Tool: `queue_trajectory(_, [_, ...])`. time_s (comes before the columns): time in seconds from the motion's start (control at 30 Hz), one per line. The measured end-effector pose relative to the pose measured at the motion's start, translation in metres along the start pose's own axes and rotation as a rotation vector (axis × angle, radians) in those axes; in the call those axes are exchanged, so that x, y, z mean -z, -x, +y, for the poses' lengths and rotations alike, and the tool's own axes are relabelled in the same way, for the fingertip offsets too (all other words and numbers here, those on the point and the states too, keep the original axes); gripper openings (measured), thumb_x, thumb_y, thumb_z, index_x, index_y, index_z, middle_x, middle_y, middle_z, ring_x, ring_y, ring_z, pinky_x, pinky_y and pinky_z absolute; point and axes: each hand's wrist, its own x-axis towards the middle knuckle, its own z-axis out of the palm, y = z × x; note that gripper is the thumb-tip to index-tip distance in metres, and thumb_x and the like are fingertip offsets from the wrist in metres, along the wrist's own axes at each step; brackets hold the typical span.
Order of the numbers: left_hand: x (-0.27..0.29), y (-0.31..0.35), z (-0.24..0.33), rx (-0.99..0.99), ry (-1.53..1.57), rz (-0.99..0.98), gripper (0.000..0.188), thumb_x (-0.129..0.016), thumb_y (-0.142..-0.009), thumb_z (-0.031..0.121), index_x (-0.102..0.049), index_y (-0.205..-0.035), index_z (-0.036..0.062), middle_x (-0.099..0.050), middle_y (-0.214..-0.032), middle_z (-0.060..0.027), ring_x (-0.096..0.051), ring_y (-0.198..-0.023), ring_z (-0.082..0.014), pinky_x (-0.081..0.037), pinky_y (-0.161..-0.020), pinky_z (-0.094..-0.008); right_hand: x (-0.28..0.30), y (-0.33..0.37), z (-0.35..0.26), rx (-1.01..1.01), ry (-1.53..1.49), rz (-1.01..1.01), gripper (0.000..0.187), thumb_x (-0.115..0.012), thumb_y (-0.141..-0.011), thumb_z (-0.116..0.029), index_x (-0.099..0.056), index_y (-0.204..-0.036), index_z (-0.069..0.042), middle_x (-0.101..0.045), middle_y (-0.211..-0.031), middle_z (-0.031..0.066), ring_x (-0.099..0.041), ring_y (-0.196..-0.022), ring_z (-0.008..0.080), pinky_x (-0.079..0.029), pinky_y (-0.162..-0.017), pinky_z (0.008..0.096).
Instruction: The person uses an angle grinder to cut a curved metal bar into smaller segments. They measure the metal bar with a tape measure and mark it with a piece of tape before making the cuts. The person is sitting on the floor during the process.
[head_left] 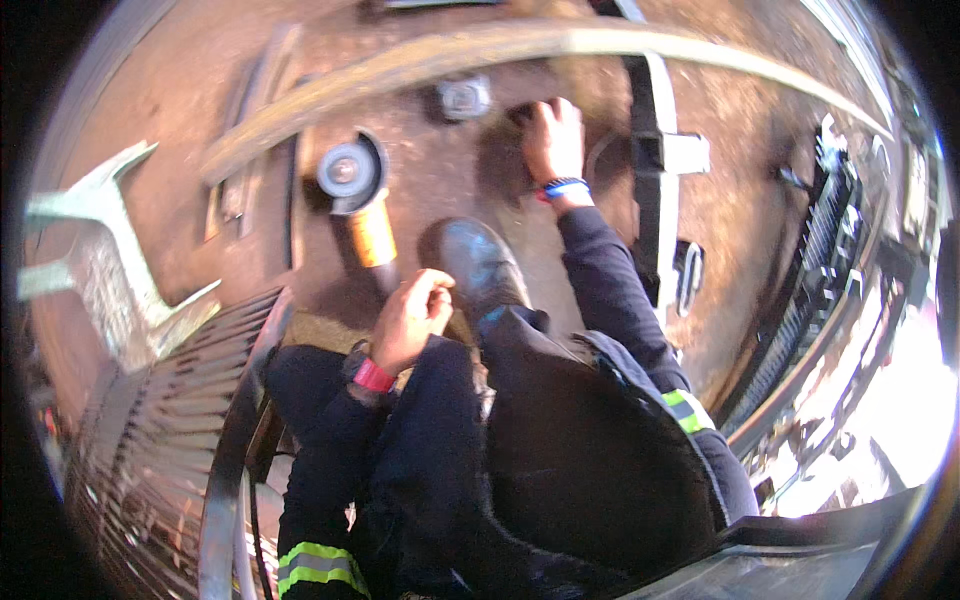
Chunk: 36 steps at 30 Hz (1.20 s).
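My left hand (405,320) rests by my knee with its fingers curled in, and no held thing shows. Just beyond it lies an angle grinder (372,232) with a yellow body, a dark guard and a grey disc (345,172). The grinder's rear end reaches close to my left hand, but contact is unclear. My right hand (555,142) is stretched forward, low over the brown floor. Its fingers bend downward, their tips hidden; a small dark patch shows beside the thumb, and I cannot make out what they grip. Left of that hand sits a small grey metal block (463,98).
A long curved bar (450,58) crosses beyond my hands. On the right stand a black metal frame (650,185) and dark ridged parts (815,270). A pale green metal bracket (115,225) and a slatted metal grate (165,420) lie left. My boot (475,265) is between my hands.
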Motion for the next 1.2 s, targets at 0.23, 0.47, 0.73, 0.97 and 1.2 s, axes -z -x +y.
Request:
queue_trajectory(0.23, [0.004,-0.01,-0.006,-0.112,0.106,0.048,0.021,-0.063,-0.09,0.004,-0.059,-0.111,0.004,-0.064,-0.086,-0.0094,-0.065,-0.079,-0.0187,-0.053,-0.075,-0.034,0.003,0.013,0.02,-0.019,0.065,0.028,0.014,-0.066,-0.091,-0.015,-0.061,-0.099,-0.005,-0.065,-0.099,0.0166,-0.058,-0.098,0.0397,-0.045,-0.084,0.051])
queue_trajectory(0.47, [-0.004,-0.014,-0.011,0.003,0.254,0.088,0.014,-0.06,-0.097,0.007,-0.063,-0.111,0.0053,-0.066,-0.094,-0.0021,-0.063,-0.087,-0.0089,-0.052,-0.079,-0.0261,0.051,0.012,-0.017,-0.619,-1.369,0.018,0.015,-0.059,-0.103,-0.013,-0.062,-0.112,-0.002,-0.063,-0.092,0.0057,-0.067,-0.081,0.0168,-0.055,-0.073,0.0312])
queue_trajectory(0.73, [0.003,-0.047,0.01,0.108,0.502,0.109,0.015,-0.056,-0.101,0.008,-0.062,-0.115,0.0034,-0.067,-0.096,-0.0017,-0.064,-0.085,-0.01,-0.051,-0.072,-0.0253,0.045,-0.063,-0.07,0.409,-0.058,-0.37,0.067,-0.08,-0.075,-0.024,-0.056,-0.136,-0.01,-0.058,-0.123,0.0181,-0.059,-0.115,0.0359,-0.053,-0.094,0.0429])
queue_trajectory(0.97, [-0.002,-0.069,0.048,0.198,0.9,0.11,0.029,-0.054,-0.105,0.022,-0.056,-0.13,0.0058,-0.065,-0.104,-0.0071,-0.066,-0.092,-0.0163,-0.053,-0.075,-0.0289,0.036,-0.07,-0.062,0.198,-0.341,-0.622,0.075,-0.081,-0.073,-0.028,-0.053,-0.141,-0.011,-0.058,-0.121,0.019,-0.061,-0.113,0.0401,-0.052,-0.095,0.0446])
queue_trajectory(1.2, [-0.012,-0.084,0.056,-0.008,1.238,0.189,0.045,-0.057,-0.105,0.029,-0.047,-0.141,0.0052,-0.064,-0.111,-0.0143,-0.071,-0.088,-0.0185,-0.059,-0.066,-0.031,0.099,0.028,-0.061,-0.325,-1.535,-0.657,0.059,-0.087,-0.075,-0.016,-0.052,-0.121,-0.005,-0.058,-0.111,0.0039,-0.057,-0.102,0.0142,-0.049,-0.087,0.031])
